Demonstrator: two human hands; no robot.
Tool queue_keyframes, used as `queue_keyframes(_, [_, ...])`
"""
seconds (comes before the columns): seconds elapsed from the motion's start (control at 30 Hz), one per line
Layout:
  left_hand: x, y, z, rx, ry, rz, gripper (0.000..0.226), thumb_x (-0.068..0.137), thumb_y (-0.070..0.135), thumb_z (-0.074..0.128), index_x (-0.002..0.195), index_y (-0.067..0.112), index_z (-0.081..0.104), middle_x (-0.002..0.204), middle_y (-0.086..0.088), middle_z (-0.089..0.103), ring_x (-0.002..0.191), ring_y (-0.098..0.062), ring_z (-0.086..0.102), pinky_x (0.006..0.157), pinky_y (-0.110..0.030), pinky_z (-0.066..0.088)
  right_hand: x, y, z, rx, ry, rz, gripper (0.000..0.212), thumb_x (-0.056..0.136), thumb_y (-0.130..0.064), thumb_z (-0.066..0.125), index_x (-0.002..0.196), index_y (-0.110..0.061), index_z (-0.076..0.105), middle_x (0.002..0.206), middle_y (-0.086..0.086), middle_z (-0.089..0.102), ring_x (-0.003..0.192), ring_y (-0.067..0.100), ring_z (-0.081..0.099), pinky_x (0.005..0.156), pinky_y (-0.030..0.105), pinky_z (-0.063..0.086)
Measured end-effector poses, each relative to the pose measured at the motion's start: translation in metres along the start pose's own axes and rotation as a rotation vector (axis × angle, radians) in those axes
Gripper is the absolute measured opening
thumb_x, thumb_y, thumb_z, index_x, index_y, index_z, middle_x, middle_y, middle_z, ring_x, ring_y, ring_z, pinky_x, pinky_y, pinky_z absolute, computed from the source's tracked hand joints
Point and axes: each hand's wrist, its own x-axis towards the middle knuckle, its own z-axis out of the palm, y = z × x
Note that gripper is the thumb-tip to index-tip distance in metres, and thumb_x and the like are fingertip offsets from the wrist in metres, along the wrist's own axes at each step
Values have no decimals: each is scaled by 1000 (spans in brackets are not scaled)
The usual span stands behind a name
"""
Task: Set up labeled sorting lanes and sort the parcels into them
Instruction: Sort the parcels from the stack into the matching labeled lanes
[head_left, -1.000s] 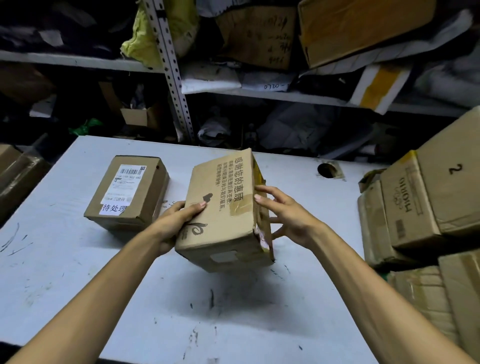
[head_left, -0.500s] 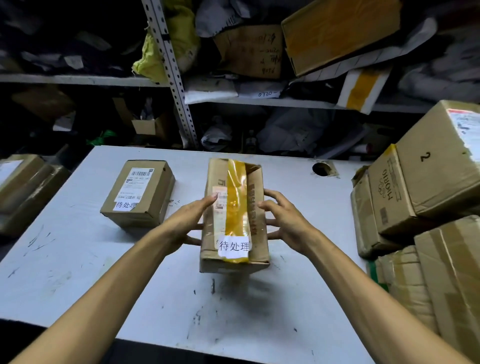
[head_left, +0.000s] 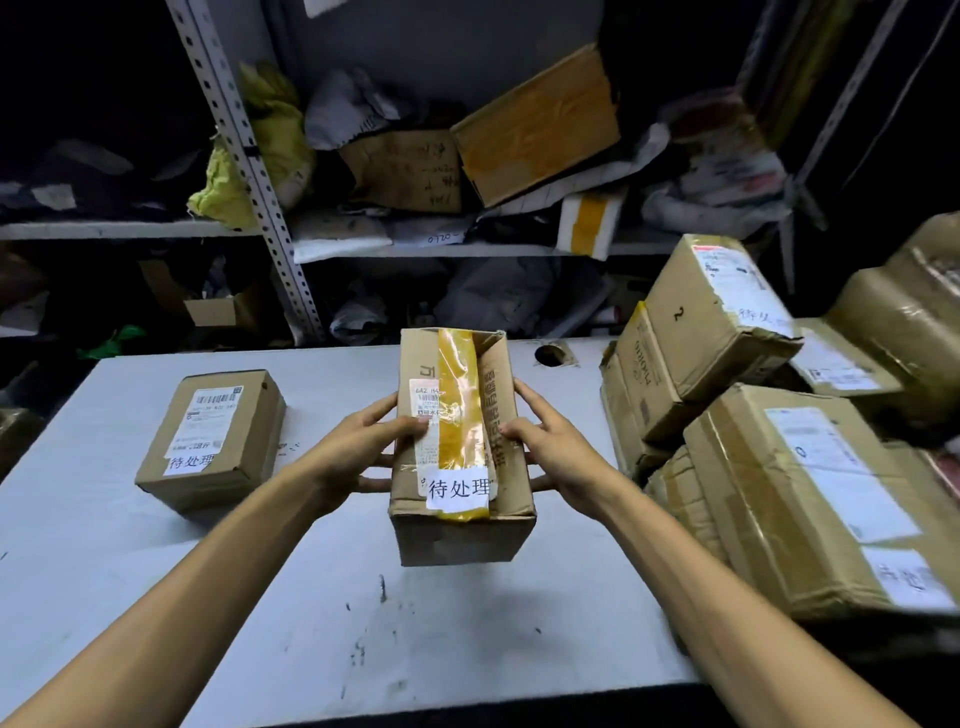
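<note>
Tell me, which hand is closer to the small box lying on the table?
Left. The left hand holds the taped box's left side, beside the small box; the right hand holds its right side, farther off.

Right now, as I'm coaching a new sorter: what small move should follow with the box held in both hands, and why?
Probably set the taped box down on the table beside the box at left. The left hand and right hand hold it aloft, and the two boxes bear the same white label, suggesting one lane.
</note>
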Motion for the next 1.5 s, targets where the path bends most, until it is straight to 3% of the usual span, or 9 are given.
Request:
queue_keyframes(0.2, [-23,21,7,5,-91,45,40,92,38,62,129,48,50,120,6,59,115,-26,51,103,-61,42,-43,-18,-8,77,109,10,43,101,-23,50,133,-50,40,111,-1,66,94,21,69,62,38,60])
queue_keyframes(0.37, [-42,39,21,19,-181,114,55,89,36,67,139,47,46,118,6,60,110,-22,55,92,-52,51,-82,-26,-15,128,210,-28,45,99,-19,51,131,-50,43,114,8,66,98,25,68,79,48,60])
queue_keyframes(0.53, [-59,60,39,65,-282,185,52,89,35,67,137,46,49,122,4,63,108,-22,57,91,-51,50,-123,-36,-27,197,308,-62,44,99,-18,53,133,-45,43,117,10,64,90,21,66,65,39,57])
queue_keyframes(0.67, [-78,84,55,110,-322,255,46,88,38,68,131,46,55,115,7,67,101,-18,62,81,-45,51,-149,-48,-42,166,394,-99,30,101,-22,51,130,-28,49,113,10,66,94,23,62,76,44,52])
queue_keyframes(0.77, [-91,110,65,150,-327,323,42,87,41,69,127,46,58,113,7,69,100,-17,64,73,-38,50,-162,-64,-56,162,432,-153,16,101,-22,50,114,-29,56,102,4,66,85,17,62,67,34,50])
queue_keyframes(0.93, [-112,148,88,167,-341,383,39,84,44,71,121,45,62,110,4,70,99,-18,65,76,-38,55,-185,-88,-93,168,454,-228,23,100,-22,50,120,-19,61,92,1,66,79,14,63,67,32,54])
queue_keyframes(1.17, [-126,169,151,138,-327,314,33,78,49,74,109,42,67,128,-8,56,113,-29,57,76,-42,56,-214,-89,-160,74,470,-197,32,98,-27,51,126,-14,61,107,10,66,95,25,61,94,50,51])
queue_keyframes(1.37, [-138,184,226,117,-279,278,24,79,48,73,100,38,67,128,-10,55,115,-31,56,81,-47,55,-238,-82,-235,37,436,-172,36,96,-32,53,121,-8,60,104,9,63,93,25,58,59,28,48])
queue_keyframes(1.5, [-139,181,275,62,-216,232,30,82,43,71,106,29,61,127,-10,56,112,-30,58,77,-44,55,-248,-74,-278,-17,406,-159,24,99,-27,49,116,-12,59,83,4,59,66,15,57,30,14,34])
